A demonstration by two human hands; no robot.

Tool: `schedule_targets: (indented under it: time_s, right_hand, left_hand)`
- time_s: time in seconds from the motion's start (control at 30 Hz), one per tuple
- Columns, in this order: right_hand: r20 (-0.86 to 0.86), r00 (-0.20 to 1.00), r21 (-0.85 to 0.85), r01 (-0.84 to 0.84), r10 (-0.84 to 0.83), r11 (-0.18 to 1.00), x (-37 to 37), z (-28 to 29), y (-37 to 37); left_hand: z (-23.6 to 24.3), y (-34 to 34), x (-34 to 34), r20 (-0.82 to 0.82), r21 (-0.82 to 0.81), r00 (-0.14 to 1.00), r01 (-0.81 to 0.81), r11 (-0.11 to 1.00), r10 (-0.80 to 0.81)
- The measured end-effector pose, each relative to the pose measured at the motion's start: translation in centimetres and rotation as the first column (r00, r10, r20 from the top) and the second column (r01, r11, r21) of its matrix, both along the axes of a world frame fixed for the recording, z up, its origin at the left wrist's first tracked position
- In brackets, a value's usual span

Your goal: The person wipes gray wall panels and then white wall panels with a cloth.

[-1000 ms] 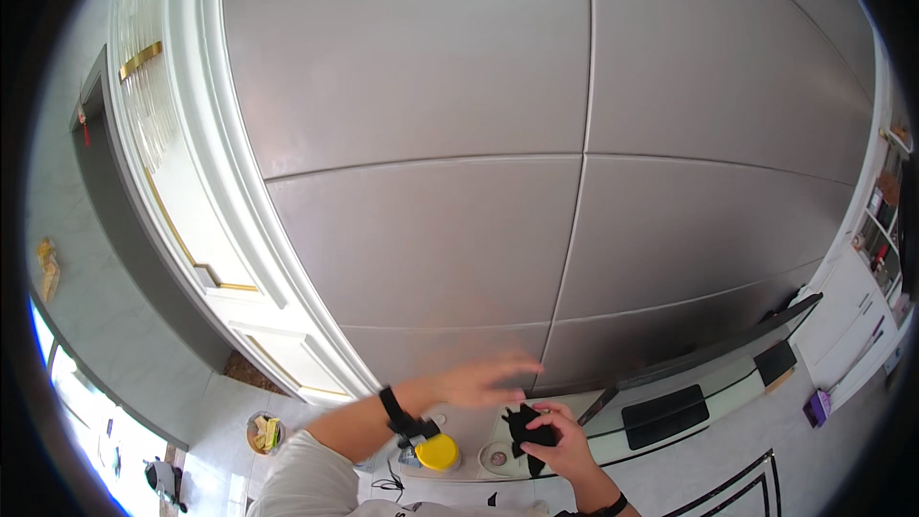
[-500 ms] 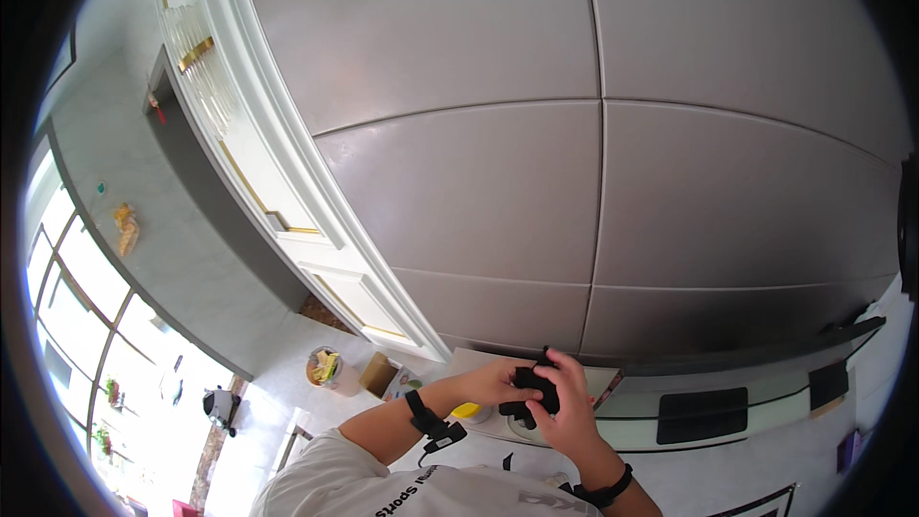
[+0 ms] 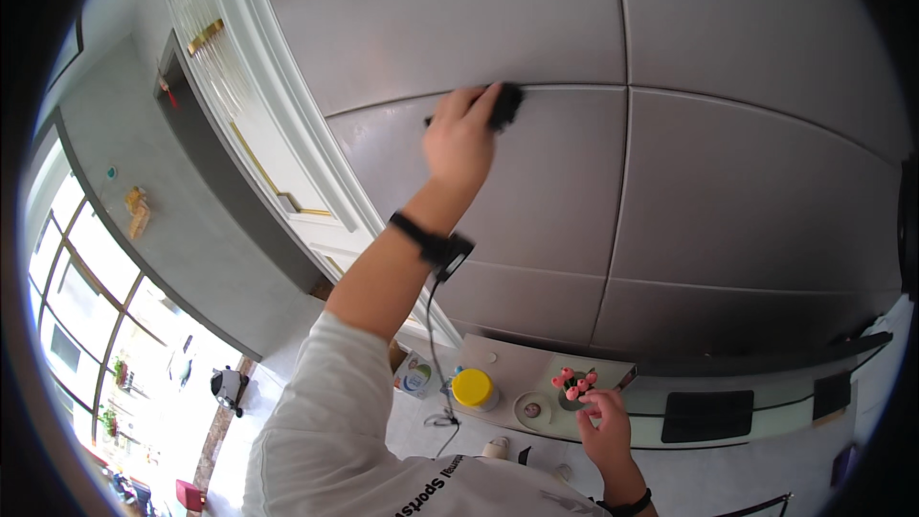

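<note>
Head view: left hand (image 3: 459, 139) grips a black pad (image 3: 504, 103) at its fingertips, pressed against the grey wall panel (image 3: 728, 172).

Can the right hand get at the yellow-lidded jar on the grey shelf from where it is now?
Probably yes. The right hand rests low by the small pot of pink flowers, and the yellow-lidded jar stands just beyond it on the same grey shelf; only the pot and a small round dish lie between.

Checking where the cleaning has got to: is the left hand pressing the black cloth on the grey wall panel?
Yes, the left hand is raised and holds the black cloth against the grey wall panel.
</note>
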State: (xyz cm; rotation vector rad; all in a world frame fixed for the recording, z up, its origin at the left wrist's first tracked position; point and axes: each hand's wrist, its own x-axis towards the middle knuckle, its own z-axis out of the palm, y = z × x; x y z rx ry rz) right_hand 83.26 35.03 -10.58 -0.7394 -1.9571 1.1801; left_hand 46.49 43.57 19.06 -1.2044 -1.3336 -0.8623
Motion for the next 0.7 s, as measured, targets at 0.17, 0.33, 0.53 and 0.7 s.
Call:
schedule_targets:
  time_s: [0.17, 0.33, 0.53, 0.7]
  right_hand:
    - [0.124, 0.988, -0.037, 0.099, -0.093, 0.994, -0.1, 0.2, -0.5]
    - [0.210, 0.956, -0.090, 0.229, -0.206, 0.969, -1.4, -0.5, -1.8]
    - [0.288, 0.954, -0.139, 0.127, -0.082, 0.982, -5.5, 0.7, -3.5]
    - [0.237, 0.965, -0.047, 0.129, -0.114, 0.991, -7.7, 2.4, -3.8]
  left_hand:
    - [-3.4, 7.1, 0.2, -0.150, -0.062, 0.981, -0.131, 0.989, 0.121]
    - [-6.2, 6.8, -0.8, -0.141, -0.077, 0.990, -0.004, 0.997, -0.007]
    - [-16.1, 4.6, -2.3, -0.048, -0.454, 0.993, 0.078, 0.887, -0.112]
    - [-21.7, -0.2, -2.8, 0.435, -0.666, 0.872, 0.478, 0.573, -0.222]
